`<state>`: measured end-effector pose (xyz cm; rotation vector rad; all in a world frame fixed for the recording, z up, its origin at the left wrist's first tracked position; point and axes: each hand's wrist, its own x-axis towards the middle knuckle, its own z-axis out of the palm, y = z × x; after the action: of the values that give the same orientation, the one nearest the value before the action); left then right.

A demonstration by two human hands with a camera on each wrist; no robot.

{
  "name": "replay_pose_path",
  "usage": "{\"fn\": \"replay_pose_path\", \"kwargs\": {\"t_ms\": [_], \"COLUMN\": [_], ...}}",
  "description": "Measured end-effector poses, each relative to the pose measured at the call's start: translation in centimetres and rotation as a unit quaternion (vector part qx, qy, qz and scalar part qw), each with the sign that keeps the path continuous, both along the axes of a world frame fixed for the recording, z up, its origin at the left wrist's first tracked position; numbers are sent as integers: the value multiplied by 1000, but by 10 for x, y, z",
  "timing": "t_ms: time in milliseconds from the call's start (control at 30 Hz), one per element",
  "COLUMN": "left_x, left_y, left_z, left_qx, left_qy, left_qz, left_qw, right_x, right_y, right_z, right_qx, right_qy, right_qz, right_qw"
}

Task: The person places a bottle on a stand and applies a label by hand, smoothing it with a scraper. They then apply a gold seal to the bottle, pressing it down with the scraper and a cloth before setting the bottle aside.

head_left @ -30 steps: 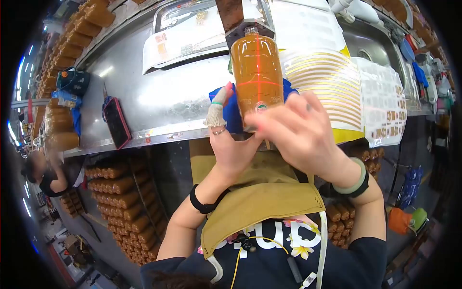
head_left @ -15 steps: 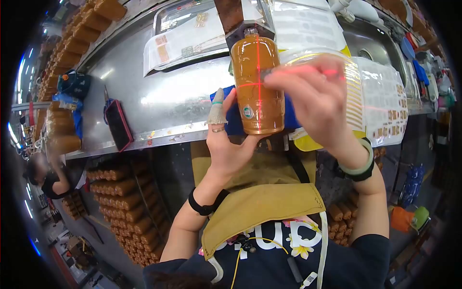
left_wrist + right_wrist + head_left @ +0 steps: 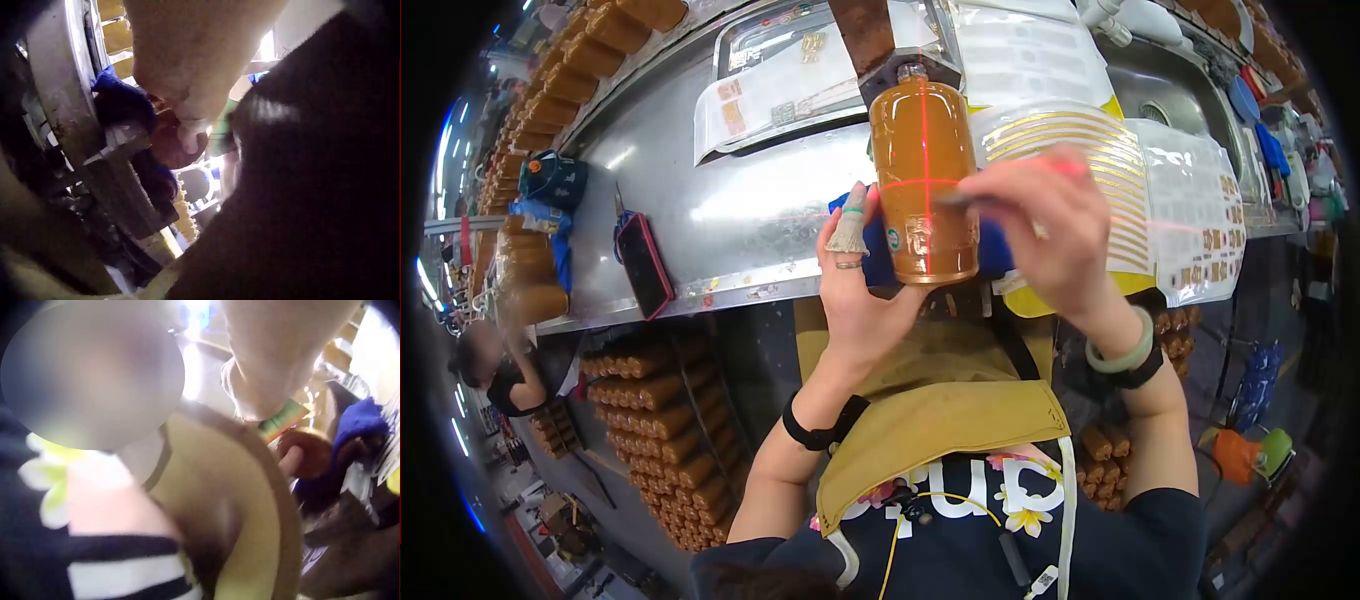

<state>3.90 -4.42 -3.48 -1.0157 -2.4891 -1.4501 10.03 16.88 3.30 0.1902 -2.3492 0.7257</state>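
An amber bottle (image 3: pixel 922 170) lies on a blue cloth (image 3: pixel 1000 250) on the steel bench (image 3: pixel 730 200), its neck set in a dark fixture (image 3: pixel 880 50). A red laser cross falls on the bottle. My left hand (image 3: pixel 865 285) cups the bottle's base, its cloth-capped forefinger lying along the left side. My right hand (image 3: pixel 1030 215) pinches a thin strip (image 3: pixel 960 198) and holds it at the bottle's right side, near the horizontal laser line. The left wrist view shows the bottle's base (image 3: pixel 169 144) by the blue cloth (image 3: pixel 122 103), mostly hidden by the hand.
A sheet of gold strips (image 3: pixel 1080 150) and a sheet of small labels (image 3: pixel 1200 210) lie to the right. A red-cased phone (image 3: pixel 643 255) sits at the left bench edge. Rows of amber bottles (image 3: pixel 660 420) are stacked under the bench. Another person (image 3: pixel 490 370) is at the far left.
My right hand left the bottle's lower end, rose with a thin strip, and now holds it at the laser line. The bottle turned, its small round mark shifting left.
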Motion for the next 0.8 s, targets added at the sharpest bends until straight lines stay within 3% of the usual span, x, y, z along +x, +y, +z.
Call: {"fn": "replay_pose_path", "kwargs": {"t_ms": [33,67,167,200,267,333,433,500,533,600,667,800], "left_x": [0,-2,-10,-12,-8,-6,-7,-5,-6,-5,-4,-1], "left_y": [0,0,-5,-5,-6,-4,-6,-6,-6,-6,-5,1], "left_z": [1,2,2,2,1,0,0,-3,0,-6,-2,3], "left_qx": [8,9,-46,-43,-50,-58,-40,-30,-41,6,-16,10], "left_qy": [-8,-4,33,35,13,-26,13,-46,6,-93,-65,-98], "left_qz": [-6,-5,-44,-43,-54,-41,-34,-24,-39,-31,-34,-23], "left_qw": [1000,1000,997,998,997,997,999,998,998,995,997,995], "right_x": [-3,0,28,33,21,13,28,37,33,19,17,47], "right_y": [16,11,-15,-19,-9,10,-11,-21,-18,-9,3,-21], "right_z": [-10,-17,-11,-8,-16,-24,-27,-18,-20,-35,-39,-21], "right_qx": [66,68,20,-16,-79,11,-17,-62,-101,-114,-42,-124], "right_qy": [36,40,23,-18,-19,46,44,0,-35,44,104,-8], "right_qz": [-64,-63,151,154,48,-39,69,111,95,-54,-71,121], "right_qw": [995,995,988,988,996,998,996,992,990,991,991,985]}}
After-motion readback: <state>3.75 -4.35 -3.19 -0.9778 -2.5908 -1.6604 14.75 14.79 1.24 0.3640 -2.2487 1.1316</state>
